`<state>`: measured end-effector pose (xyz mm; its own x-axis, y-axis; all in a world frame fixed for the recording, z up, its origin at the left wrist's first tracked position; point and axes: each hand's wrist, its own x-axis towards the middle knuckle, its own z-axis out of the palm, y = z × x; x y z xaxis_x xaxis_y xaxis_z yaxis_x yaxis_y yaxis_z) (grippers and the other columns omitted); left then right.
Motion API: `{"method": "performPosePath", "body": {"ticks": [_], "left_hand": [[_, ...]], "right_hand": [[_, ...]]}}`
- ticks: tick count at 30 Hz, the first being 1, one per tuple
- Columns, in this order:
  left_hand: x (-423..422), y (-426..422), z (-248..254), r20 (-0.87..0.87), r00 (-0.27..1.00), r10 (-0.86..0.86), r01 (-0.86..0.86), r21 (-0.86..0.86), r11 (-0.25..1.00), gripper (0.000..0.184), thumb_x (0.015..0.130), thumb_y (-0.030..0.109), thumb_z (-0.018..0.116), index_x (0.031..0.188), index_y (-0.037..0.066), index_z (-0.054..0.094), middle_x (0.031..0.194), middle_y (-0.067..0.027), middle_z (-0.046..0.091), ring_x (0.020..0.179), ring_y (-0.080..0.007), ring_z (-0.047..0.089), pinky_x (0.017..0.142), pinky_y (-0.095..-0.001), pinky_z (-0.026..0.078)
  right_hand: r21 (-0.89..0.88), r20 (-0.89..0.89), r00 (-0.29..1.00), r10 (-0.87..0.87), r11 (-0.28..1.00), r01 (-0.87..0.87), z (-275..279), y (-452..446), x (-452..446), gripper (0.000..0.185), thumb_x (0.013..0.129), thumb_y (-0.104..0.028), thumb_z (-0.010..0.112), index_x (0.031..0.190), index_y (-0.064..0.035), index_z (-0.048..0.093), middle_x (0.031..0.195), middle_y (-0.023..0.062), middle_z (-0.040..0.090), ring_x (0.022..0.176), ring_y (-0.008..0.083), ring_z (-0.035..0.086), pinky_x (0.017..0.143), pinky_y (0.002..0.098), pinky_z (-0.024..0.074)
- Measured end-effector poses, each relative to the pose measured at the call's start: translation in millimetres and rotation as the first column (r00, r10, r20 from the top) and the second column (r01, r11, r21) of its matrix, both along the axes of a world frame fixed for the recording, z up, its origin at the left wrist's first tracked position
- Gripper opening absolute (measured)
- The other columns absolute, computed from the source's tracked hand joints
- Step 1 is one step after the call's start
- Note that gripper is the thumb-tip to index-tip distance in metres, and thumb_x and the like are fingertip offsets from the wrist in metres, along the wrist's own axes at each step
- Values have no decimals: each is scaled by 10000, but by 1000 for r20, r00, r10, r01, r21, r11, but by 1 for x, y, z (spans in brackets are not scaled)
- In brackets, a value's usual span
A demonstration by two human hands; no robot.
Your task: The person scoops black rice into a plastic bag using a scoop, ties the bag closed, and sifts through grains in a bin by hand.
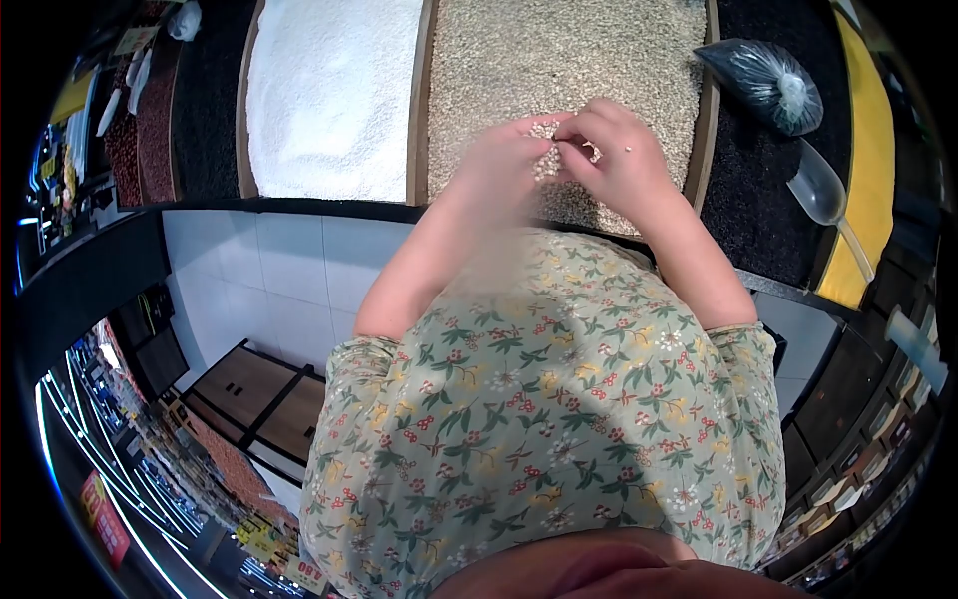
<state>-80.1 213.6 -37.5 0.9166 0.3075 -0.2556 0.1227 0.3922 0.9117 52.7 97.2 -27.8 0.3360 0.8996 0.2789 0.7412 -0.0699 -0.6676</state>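
Note:
Over the bin of pale beige grains [559,60], my left hand [496,168] is cupped with some pale grains [545,166] in its palm. Part of this hand is blurred. My right hand [621,160] touches it from the right, thumb and forefinger pinched together just above the held grains. Something tiny and dark seems to show between those fingertips, too small to name. One grain sticks to the back of my right hand.
White grains [334,95] fill the compartment on the left, past a wooden divider [421,100]. Right of the beige grains, black grains [753,205] hold a tied plastic bag [766,86] and a clear scoop [820,186]. A yellow strip [870,130] lies beyond.

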Motion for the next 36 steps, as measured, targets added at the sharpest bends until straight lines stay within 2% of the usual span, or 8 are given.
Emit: {"method": "performPosePath", "body": {"ticks": [5,8,10,14,19,26,28,36], "left_hand": [[0,0,10,-20,1000,-2,-1,-135,991,260,844,-92,426,998,-55,632,1261,-156,503,999,-210,597,856,-311,555],[3,-1,10,-192,977,89,-157,-376,913,251,814,-93,461,987,-48,636,1253,-153,527,1007,-219,605,853,-309,545],[-2,2,-18,-77,997,26,-19,83,996,255,775,-84,498,978,-30,643,1219,-148,571,1018,-241,613,849,-311,529],[2,-1,-20,-100,992,76,-76,10,997,260,745,-68,528,967,-11,651,1181,-140,602,1025,-260,613,847,-316,516],[1,-2,-25,-4,1000,-5,6,293,956,241,724,-55,592,947,4,661,1158,-139,614,1028,-258,611,835,-324,525],[0,-2,-37,-2,1000,-12,13,215,977,219,729,-5,630,945,8,661,1136,-138,621,1012,-273,612,815,-339,526],[-2,-1,-68,19,1000,-18,9,397,918,210,741,37,634,949,30,667,1093,-132,631,970,-291,615,785,-356,517],[-6,-2,-41,56,995,-86,63,330,942,237,737,36,621,967,63,669,1033,-105,639,924,-288,616,761,-341,512]], "right_hand": [[18,-14,1000,1,1000,0,-1,-2,1,185,694,-120,662,877,-100,652,760,72,566,739,279,578,615,385,485],[36,-31,999,-7,999,8,-2,-3,1,159,684,-108,669,837,-89,633,756,74,563,731,279,574,607,383,483],[43,-32,999,0,999,1,-2,-4,1,150,679,-103,670,819,-84,622,754,75,562,732,278,575,605,382,482],[21,11,1000,0,1000,-1,-1,-5,2,136,670,-105,674,785,-76,606,768,70,565,738,280,578,605,384,488],[73,179,984,13,997,-27,-3,-3,2,125,666,-87,685,765,-76,609,757,58,560,724,264,580,587,367,492],[19,331,941,73,996,-83,-1,-5,1,136,666,-122,698,758,-89,603,774,43,567,730,239,587,580,345,501],[-13,346,933,97,995,-99,-1,-6,1,138,666,-130,699,748,-90,595,783,41,567,741,236,588,581,342,502],[-16,308,946,103,994,-104,-17,-6,-5,150,677,-113,686,780,-82,581,788,49,559,769,242,588,592,344,504]]}}
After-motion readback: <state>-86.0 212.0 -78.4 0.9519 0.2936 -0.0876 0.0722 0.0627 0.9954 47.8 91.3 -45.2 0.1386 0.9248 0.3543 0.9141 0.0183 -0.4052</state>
